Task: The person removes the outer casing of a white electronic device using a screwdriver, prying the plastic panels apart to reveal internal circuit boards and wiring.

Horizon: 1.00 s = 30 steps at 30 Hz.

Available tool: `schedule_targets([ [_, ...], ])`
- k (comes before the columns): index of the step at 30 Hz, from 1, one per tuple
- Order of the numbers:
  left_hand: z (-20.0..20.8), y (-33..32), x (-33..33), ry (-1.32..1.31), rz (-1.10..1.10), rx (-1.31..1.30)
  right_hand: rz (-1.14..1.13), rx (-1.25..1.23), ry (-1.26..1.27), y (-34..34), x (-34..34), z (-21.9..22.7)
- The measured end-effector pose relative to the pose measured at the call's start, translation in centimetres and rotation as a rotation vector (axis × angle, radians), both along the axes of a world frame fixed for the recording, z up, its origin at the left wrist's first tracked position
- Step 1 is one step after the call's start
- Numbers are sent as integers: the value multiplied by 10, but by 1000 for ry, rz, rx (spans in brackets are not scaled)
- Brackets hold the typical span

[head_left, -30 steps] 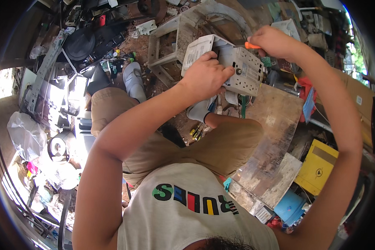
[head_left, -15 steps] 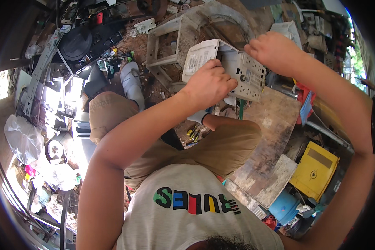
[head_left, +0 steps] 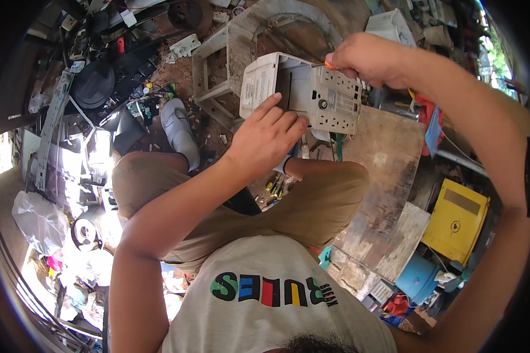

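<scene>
A boxy white plastic casing with an open cavity and a perforated side panel is tilted in front of me, just before the stool frame. My left hand holds its near edge, index finger stretched along the cavity and the other fingers bent against the rim; the thumb is hidden. At the casing's far right corner, my right hand is closed around a small orange-handled tool. A thin shaft seems to run from the handle toward the casing's top edge. The tool's tip is too small to make out.
Beyond the casing stands a dirty, grey stool frame. A worn wooden board lies right of my knee, beside a yellow panel and a blue container. Yellow-handled tools lie between my legs. Scrap parts crowd the left.
My left hand has loosened from a tight grip, its index finger now straightened. My right hand has turned, bringing the orange handle into sight at the casing's corner. The view has shifted slightly.
</scene>
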<state>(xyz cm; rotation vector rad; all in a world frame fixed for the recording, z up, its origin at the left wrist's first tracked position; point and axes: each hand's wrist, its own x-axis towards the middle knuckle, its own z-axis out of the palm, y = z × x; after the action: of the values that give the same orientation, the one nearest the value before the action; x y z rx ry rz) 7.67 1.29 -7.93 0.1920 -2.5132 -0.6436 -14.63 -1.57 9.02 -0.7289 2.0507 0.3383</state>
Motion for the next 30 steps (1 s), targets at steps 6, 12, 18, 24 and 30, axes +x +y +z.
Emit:
schedule_targets([
  [6, 0, 0, -1, -27, -38, 31, 574, -55, 141, 6, 2, -5],
  [12, 1, -3, -2, 7, -29, 42, 1038, 52, 205, -7, 8, 3],
  [18, 3, -8, -6, -17, -57, 70, 1599, -407, 357, 20, -20, -9],
  [24, 3, -29, -13, 373, 61, 228, 380, -226, 97, 2, -9, -5],
  [30, -18, -65, -44, -254, 183, 1020, 397, -227, 21, 11, -13, 2],
])
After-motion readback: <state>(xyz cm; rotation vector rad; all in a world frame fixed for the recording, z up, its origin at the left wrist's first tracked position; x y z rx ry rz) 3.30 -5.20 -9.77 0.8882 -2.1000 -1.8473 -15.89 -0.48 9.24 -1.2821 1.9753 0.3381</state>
